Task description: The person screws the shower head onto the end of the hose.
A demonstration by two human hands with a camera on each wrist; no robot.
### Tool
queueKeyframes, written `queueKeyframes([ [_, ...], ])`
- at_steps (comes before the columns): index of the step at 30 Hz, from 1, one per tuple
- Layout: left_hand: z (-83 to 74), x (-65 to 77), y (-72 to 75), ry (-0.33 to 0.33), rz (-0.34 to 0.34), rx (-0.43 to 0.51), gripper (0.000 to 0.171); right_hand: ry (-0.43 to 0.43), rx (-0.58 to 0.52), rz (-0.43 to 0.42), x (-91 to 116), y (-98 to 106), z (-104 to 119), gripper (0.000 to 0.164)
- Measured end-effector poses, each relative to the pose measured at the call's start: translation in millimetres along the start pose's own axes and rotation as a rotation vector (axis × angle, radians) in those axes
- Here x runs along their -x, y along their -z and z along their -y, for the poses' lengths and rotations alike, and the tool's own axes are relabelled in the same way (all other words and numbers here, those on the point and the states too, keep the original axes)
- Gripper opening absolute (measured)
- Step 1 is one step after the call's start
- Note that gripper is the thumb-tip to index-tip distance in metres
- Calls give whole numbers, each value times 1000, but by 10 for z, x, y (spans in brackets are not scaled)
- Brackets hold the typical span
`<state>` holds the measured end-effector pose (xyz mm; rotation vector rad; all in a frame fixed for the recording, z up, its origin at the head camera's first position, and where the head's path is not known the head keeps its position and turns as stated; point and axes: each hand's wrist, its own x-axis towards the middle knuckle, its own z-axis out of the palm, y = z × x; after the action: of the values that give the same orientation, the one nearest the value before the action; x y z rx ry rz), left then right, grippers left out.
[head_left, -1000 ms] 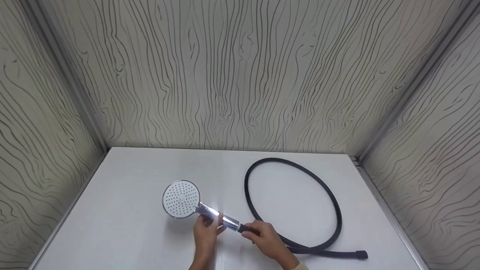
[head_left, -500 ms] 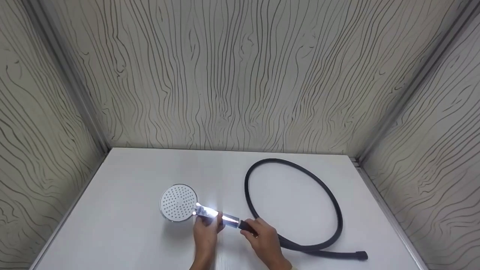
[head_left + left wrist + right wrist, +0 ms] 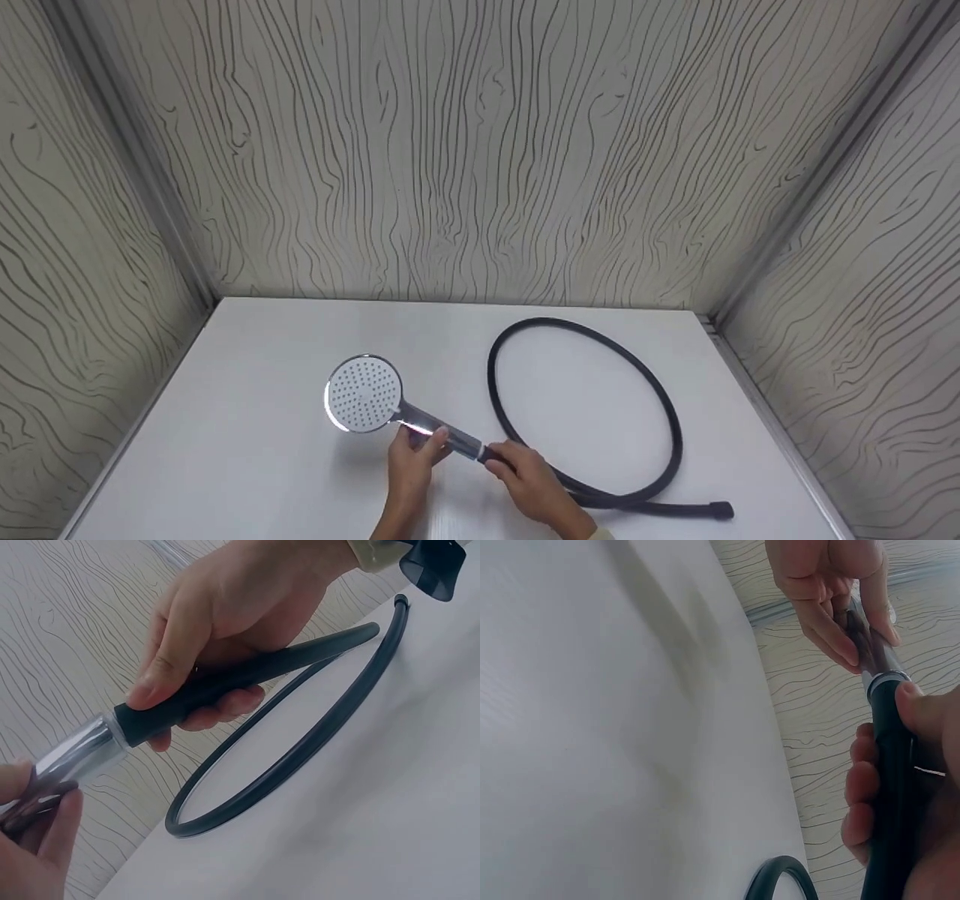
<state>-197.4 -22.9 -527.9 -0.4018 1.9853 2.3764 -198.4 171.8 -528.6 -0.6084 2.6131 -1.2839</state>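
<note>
A chrome hand shower with a round white nozzle face is held above the white table, face toward the head camera. My left hand grips its shiny handle with thumb and fingers. My right hand holds the black end of a hose against the handle's lower end, its thumb lying along the black sleeve. In the right wrist view the sleeve sits in line with the handle, right at its rim. The joint inside is hidden.
The rest of the black hose lies in a large loop on the right of the white table. Its other end points to the right. Wood-patterned panels enclose the table at the back and sides.
The shower head dips slightly left and down, then comes back up with its handle rolled a little. My right hand shifts slightly along with it. Both hands keep their hold.
</note>
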Motion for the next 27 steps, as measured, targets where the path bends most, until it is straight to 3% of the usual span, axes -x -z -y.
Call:
queueKeyframes([
  [2, -4, 8, 1, 0, -7, 3, 58, 3, 3, -7, 6, -9, 7, 30],
  [5, -8, 17, -17, -16, -44, 4, 53, 38, 30, -98, 17, -56, 21, 26],
  [9, 6, 24, -56, -43, -154, 14, 46, 94, 131, -275, 26, -159, 50, 14],
  [12, 28, 37, -73, -43, -229, 23, 41, 107, 197, -357, 34, -226, 67, 9],
  [15, 46, 45, -66, -33, -219, 10, 41, 104, 197, -388, 38, -246, 67, 13],
  [18, 45, 46, -32, -31, -141, -29, 43, 101, 132, -346, 28, -205, 50, 13],
  [27, -3, 21, 85, -19, 47, -23, 58, -15, -122, 43, -3, 20, 41, 30],
])
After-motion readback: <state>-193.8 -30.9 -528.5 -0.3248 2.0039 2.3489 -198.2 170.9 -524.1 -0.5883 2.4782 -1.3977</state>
